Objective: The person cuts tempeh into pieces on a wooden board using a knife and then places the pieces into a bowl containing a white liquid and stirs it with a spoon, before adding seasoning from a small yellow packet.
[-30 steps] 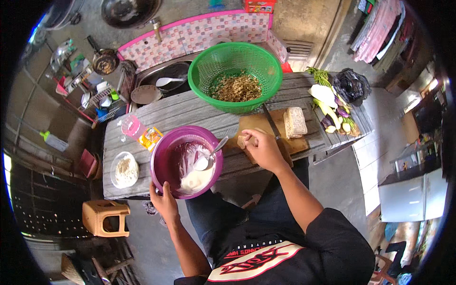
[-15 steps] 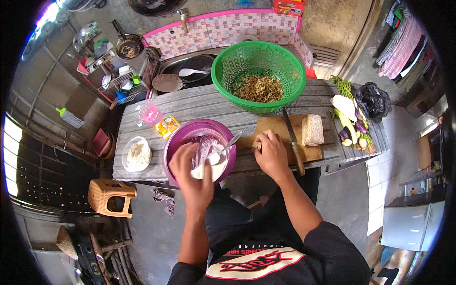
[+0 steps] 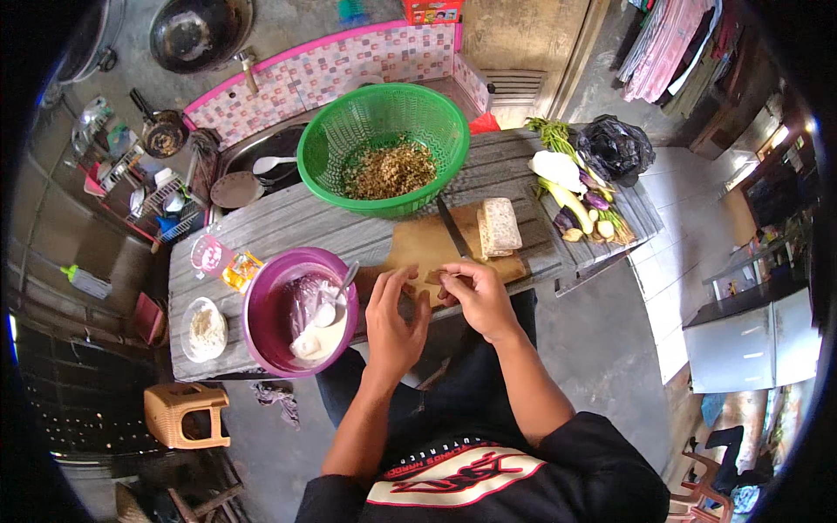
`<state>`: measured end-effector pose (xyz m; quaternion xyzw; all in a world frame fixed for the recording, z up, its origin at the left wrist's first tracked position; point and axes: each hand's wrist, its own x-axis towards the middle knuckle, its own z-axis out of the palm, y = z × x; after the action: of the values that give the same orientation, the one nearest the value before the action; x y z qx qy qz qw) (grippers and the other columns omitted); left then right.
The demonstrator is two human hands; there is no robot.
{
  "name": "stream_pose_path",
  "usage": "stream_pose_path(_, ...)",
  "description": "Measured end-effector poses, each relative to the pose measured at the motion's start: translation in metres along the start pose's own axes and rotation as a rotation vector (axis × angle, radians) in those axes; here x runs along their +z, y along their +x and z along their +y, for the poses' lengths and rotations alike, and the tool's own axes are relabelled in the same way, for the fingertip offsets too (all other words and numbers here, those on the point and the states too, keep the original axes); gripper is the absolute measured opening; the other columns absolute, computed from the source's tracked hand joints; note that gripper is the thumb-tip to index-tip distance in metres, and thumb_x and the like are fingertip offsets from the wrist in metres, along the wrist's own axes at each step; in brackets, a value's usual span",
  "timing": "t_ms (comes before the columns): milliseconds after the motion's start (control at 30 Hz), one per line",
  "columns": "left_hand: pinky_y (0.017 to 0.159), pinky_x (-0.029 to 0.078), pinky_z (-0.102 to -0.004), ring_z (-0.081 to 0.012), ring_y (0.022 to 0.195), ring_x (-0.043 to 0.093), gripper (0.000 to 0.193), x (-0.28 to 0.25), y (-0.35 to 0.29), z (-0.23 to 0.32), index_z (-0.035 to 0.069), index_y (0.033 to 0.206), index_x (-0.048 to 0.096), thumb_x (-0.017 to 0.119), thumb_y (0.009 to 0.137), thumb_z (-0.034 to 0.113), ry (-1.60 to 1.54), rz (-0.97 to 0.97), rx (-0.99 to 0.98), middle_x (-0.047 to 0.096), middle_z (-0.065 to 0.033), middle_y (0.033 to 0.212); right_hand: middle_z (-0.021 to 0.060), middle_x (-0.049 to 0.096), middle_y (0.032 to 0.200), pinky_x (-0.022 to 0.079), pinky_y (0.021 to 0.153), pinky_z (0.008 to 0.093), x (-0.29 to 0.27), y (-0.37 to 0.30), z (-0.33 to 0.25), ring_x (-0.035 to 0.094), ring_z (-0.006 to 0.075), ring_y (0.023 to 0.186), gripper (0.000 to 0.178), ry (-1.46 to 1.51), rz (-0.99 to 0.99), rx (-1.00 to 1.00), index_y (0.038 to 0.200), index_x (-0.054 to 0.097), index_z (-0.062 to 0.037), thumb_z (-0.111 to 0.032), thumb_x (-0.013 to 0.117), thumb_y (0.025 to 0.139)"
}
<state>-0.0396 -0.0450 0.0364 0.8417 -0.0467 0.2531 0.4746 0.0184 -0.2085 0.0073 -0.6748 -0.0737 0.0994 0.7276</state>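
Observation:
My left hand [image 3: 394, 327] hovers over the near edge of the wooden cutting board [image 3: 417, 244], fingers curved and apart, with nothing seen in it. Close beside it, my right hand [image 3: 479, 301] pinches a small tan piece of tempeh [image 3: 433, 276], partly hidden by the fingers. A larger pale block of tempeh [image 3: 500, 228] stands at the board's right side. Between that block and the board's middle lies a knife [image 3: 453, 228], its handle partly behind my right hand. To the left, a purple bowl [image 3: 261, 336] holds white batter, with a spoon [image 3: 347, 281] leaning in it.
A green plastic basket [image 3: 314, 179] with brown crumbly food stands behind the board. Vegetables [image 3: 571, 196] and a black plastic bag [image 3: 615, 150] lie at the right. A small bowl of white flour [image 3: 205, 331], a pink cup [image 3: 212, 255] and an orange packet [image 3: 242, 272] sit left.
My left hand has moved right, from over the purple bowl to beside my right hand. The right hand has lifted slightly off the board with its piece. The whole view has swung right.

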Motion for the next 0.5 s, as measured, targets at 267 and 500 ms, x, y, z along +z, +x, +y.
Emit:
stream_pose_path(267, 0.082, 0.058, -0.0333, -0.0162, 0.088, 0.072, 0.022, 0.005, 0.002, -0.003, -0.006, 0.114, 0.075, 0.076, 0.098, 0.009, -0.265, -0.133, -0.299, 0.078, -0.0131, 0.095, 0.0037, 0.077, 0.104, 0.056, 0.077, 0.0257, -0.006, -0.021, -0.024, 0.071, 0.0102, 0.090, 0.021, 0.103, -0.089, 0.078, 0.120, 0.075, 0.0021, -0.012, 0.072, 0.104)
stream_pose_path(500, 0.082, 0.059, -0.0352, -0.0208, 0.090, 0.075, 0.020, -0.028, -0.012, -0.001, -0.006, 0.112, 0.073, 0.077, 0.098, 0.008, -0.298, -0.101, -0.253, 0.077, -0.0154, 0.098, 0.0040, 0.076, 0.107, 0.055, 0.084, 0.0262, 0.014, -0.022, -0.018, 0.070, 0.0099, 0.097, 0.015, 0.063, -0.108, 0.017, 0.116, 0.072, 0.0008, -0.003, 0.071, 0.101)
